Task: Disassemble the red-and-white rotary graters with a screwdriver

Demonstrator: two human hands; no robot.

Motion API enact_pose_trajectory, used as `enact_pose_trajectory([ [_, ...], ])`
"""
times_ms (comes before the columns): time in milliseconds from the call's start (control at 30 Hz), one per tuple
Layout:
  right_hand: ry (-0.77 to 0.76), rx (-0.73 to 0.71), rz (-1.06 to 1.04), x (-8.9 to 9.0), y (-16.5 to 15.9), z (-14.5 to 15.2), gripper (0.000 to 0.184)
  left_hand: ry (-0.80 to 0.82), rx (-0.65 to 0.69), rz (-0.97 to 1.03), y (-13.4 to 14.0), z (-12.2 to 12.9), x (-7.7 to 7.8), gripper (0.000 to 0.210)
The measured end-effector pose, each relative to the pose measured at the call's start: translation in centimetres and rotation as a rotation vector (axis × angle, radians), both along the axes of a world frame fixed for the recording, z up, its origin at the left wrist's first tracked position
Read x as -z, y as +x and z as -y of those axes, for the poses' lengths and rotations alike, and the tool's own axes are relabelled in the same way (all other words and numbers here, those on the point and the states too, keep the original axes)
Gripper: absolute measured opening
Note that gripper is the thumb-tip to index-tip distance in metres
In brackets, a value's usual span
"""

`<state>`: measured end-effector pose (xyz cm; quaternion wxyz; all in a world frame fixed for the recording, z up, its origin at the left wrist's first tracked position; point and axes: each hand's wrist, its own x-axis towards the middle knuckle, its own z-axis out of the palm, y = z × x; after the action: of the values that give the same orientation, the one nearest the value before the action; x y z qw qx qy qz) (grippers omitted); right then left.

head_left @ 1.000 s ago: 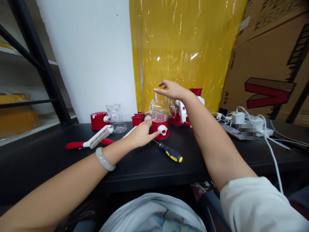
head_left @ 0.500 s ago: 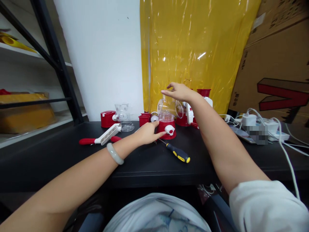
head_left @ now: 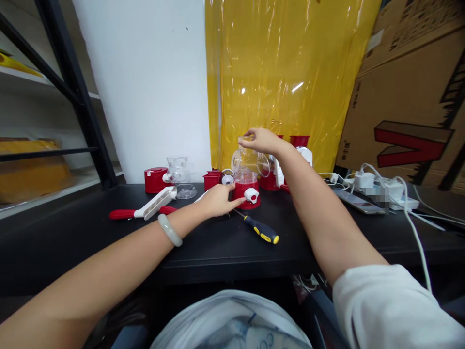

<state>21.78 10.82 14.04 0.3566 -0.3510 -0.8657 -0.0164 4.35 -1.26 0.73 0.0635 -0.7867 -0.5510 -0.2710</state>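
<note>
A rotary grater's red base (head_left: pixel 247 191) with a white knob (head_left: pixel 252 195) stands on the black table, its clear plastic body (head_left: pixel 249 162) on top. Against the base's left side lies my left hand (head_left: pixel 218 199), thumb near the knob and forefinger behind, gripping it. From above, my right hand (head_left: pixel 262 140) holds the top of the clear body with curled fingers. A screwdriver (head_left: pixel 261 229) with a dark blue and yellow handle lies just in front; its tip is near my left hand. Behind that hand sits a metal-rimmed round part (head_left: pixel 227 176).
To the left are a white arm with a red handle (head_left: pixel 150 206), another red base (head_left: pixel 156 180) and clear parts (head_left: pixel 178 167). Red and white grater parts (head_left: pixel 300 141) stand behind my right forearm. Chargers, cables and a phone (head_left: pixel 359 201) lie at right, by a large carton (head_left: pixel 403 97).
The whole scene has shifted slightly left as the camera turned. Both hands keep their places on the grater; my right fingers have curled slightly more at its top.
</note>
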Motion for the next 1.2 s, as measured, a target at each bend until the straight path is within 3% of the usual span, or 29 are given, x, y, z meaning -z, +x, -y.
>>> enact_pose_trajectory([
  [200,-0.125,-0.147,-0.114,0.4,0.1,-1.1,0.059,-0.024,0.006,0.060,-0.2,-0.1,0.1,0.054],
  [433,-0.394,-0.411,-0.319,1.5,0.6,-1.9,0.080,-0.011,-0.004,-0.032,-0.1,0.1,0.0,0.058],
  [700,-0.669,-0.610,-0.569,3.2,-0.2,-3.3,0.045,0.009,-0.004,-0.037,0.0,0.2,0.0,0.057],
  [867,-0.692,-0.708,-0.578,3.8,-0.5,-4.0,0.034,0.001,0.012,0.027,0.0,0.2,0.1,0.056],
  [1200,-0.678,-0.748,-0.654,5.3,-0.5,-4.3,0.052,0.010,-0.017,0.051,-0.3,-0.3,0.7,0.061],
])
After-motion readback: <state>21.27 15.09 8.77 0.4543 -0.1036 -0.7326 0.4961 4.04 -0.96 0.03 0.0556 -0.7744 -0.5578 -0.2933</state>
